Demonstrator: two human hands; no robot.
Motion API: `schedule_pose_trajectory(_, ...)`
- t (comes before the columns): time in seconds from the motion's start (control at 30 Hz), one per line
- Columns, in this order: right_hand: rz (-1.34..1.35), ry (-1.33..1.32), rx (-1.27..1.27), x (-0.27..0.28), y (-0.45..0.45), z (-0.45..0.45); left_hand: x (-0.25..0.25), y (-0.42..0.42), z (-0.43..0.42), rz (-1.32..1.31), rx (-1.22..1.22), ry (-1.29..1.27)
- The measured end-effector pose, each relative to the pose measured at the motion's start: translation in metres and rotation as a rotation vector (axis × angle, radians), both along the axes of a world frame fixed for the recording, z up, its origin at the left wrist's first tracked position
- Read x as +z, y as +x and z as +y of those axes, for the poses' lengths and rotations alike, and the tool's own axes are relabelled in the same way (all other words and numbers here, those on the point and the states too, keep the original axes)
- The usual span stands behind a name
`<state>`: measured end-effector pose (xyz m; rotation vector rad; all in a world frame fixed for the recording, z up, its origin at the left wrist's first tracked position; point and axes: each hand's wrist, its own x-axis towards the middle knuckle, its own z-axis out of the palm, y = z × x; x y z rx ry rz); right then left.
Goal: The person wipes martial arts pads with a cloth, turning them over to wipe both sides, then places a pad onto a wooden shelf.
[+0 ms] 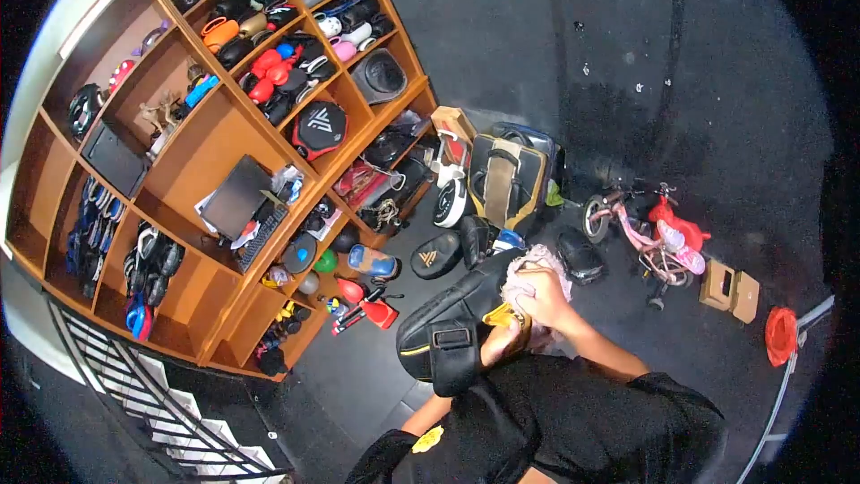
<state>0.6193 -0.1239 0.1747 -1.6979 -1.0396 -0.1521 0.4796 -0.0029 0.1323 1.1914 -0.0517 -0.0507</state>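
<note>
A black padded striking pad with a wide buckled strap and yellow trim is held up in front of my body. My left hand grips it near the yellow-edged end, partly hidden by the pad and strap. My right hand is closed on a pale pink cloth, pressed against that same end of the pad. Part of the cloth hangs down below the right hand. On the floor beyond lie an oval black pad and a black glove-like item.
Tall wooden shelves at left hold gloves, helmets, pads and a monitor. A large tan-and-black pad stands beyond my hands. A pink child's bicycle, an open cardboard box and a red basin are at right. Stair railings stand lower left.
</note>
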Motion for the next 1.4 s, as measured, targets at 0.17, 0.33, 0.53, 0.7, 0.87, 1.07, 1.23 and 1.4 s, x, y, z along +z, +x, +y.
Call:
schedule_pose_trajectory(0.17,0.150,0.067,0.103,-0.004,0.032,-0.028,0.004,0.030,-0.026,-0.010,0.042,-0.050)
schedule_pose_trajectory(0.33,0.557,0.299,0.294,-0.005,0.068,-0.065,0.005,0.068,-0.062,-0.001,0.065,-0.103)
schedule_pose_trajectory(0.53,-0.156,-0.194,0.105,0.008,0.087,-0.092,0.006,0.086,-0.082,-0.092,0.044,0.203)
schedule_pose_trajectory(0.7,-0.080,-0.015,0.182,-0.009,0.109,-0.111,0.012,0.092,-0.113,-0.072,0.081,0.234)
schedule_pose_trajectory(0.87,-0.014,0.119,0.200,-0.010,0.112,-0.116,0.024,0.088,-0.125,0.016,0.176,0.044)
schedule_pose_trajectory(1.07,0.232,0.039,0.281,-0.012,0.120,-0.135,0.034,0.084,-0.136,0.094,0.251,-0.165)
schedule_pose_trajectory(1.23,0.251,0.192,0.355,0.017,0.111,-0.146,0.047,0.090,-0.139,0.152,0.315,-0.339)
schedule_pose_trajectory(1.4,-0.368,0.018,0.220,0.019,0.078,-0.129,0.065,0.092,-0.103,0.122,0.444,-0.209)
